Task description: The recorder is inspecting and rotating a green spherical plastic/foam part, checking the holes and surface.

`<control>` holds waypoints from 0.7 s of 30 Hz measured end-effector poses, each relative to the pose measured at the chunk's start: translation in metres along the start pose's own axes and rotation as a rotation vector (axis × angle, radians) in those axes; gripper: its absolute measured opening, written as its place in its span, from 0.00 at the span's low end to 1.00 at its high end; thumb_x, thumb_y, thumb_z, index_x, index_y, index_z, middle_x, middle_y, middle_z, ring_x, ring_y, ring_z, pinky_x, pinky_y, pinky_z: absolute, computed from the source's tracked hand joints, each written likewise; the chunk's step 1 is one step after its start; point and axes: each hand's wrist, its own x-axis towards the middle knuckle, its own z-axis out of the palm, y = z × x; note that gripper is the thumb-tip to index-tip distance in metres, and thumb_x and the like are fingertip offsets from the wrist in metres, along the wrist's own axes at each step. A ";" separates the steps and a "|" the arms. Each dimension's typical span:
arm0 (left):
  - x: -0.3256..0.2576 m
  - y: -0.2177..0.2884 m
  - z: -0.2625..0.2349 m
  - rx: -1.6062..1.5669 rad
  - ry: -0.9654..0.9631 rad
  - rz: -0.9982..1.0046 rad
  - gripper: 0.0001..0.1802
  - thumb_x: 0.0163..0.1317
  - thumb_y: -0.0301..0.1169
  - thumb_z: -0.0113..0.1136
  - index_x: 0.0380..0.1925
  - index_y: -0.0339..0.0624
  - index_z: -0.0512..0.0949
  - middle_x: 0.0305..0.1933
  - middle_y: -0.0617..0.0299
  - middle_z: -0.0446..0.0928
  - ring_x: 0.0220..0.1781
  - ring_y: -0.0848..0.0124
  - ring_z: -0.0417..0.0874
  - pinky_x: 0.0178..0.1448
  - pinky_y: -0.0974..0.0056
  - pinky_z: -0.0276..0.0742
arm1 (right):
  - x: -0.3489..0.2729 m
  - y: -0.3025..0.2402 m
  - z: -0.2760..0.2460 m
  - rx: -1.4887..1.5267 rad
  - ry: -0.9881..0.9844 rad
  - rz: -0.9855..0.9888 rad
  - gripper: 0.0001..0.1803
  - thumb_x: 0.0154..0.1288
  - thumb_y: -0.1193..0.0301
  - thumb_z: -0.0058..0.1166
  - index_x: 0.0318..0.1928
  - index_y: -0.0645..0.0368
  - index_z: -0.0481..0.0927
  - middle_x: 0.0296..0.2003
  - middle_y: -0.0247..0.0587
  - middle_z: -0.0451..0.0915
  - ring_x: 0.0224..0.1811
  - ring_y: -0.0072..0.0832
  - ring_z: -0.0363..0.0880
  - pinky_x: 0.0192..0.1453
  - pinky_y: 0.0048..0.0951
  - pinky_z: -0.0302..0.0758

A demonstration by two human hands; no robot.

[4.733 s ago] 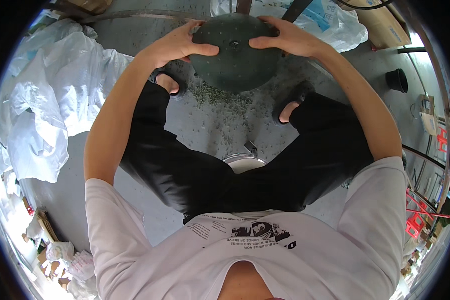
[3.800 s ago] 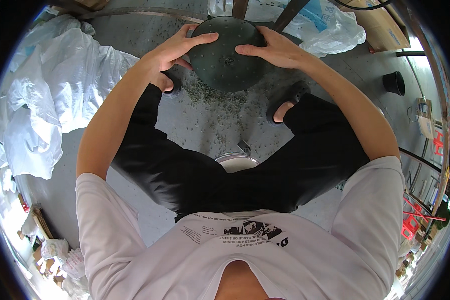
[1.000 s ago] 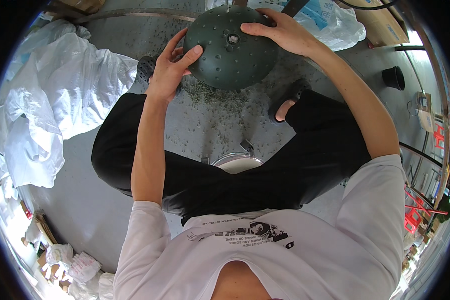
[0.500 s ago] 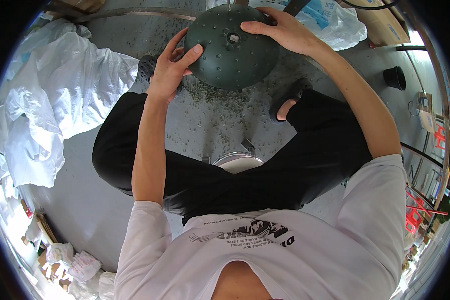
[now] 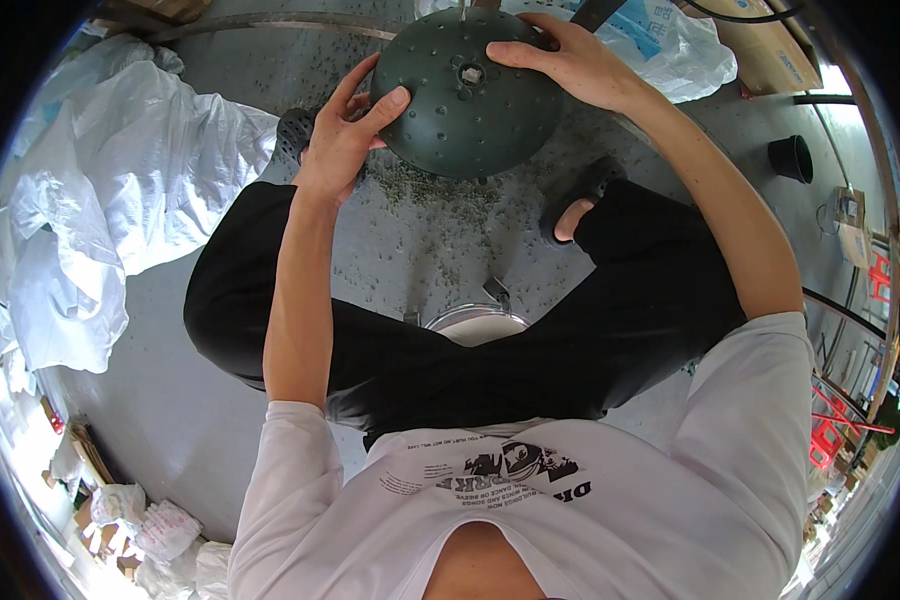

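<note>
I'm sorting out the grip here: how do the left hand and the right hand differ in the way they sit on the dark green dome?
The left hand cups the near left rim of the dark green studded dome, thumb laid on its face; the right hand lies over the far right edge, fingers spread flat. The left forearm rises nearly straight up the picture; the right arm slants in from the right. Both are bare and touch the dome.

Dome [image 5: 467,95] between both hands, white sacks [image 5: 100,210] lying left.
</note>
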 end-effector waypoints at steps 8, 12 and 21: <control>-0.002 0.002 0.002 -0.011 0.008 0.019 0.53 0.55 0.53 0.78 0.75 0.42 0.65 0.56 0.51 0.77 0.52 0.69 0.82 0.49 0.66 0.79 | 0.001 0.001 0.001 -0.025 0.025 0.009 0.55 0.57 0.31 0.62 0.68 0.68 0.72 0.56 0.61 0.80 0.61 0.49 0.81 0.66 0.41 0.75; -0.001 0.001 0.001 0.007 0.008 0.018 0.53 0.55 0.53 0.78 0.75 0.42 0.65 0.55 0.51 0.77 0.52 0.68 0.82 0.49 0.66 0.79 | 0.001 0.002 0.002 -0.026 0.035 0.006 0.56 0.57 0.31 0.62 0.68 0.69 0.72 0.55 0.61 0.81 0.60 0.49 0.81 0.66 0.41 0.76; -0.001 -0.002 0.003 0.024 0.002 0.049 0.53 0.56 0.56 0.76 0.75 0.38 0.65 0.54 0.50 0.80 0.51 0.69 0.83 0.48 0.68 0.79 | 0.000 -0.002 -0.001 -0.018 0.028 0.022 0.55 0.56 0.32 0.63 0.67 0.69 0.72 0.53 0.61 0.82 0.58 0.48 0.82 0.64 0.41 0.77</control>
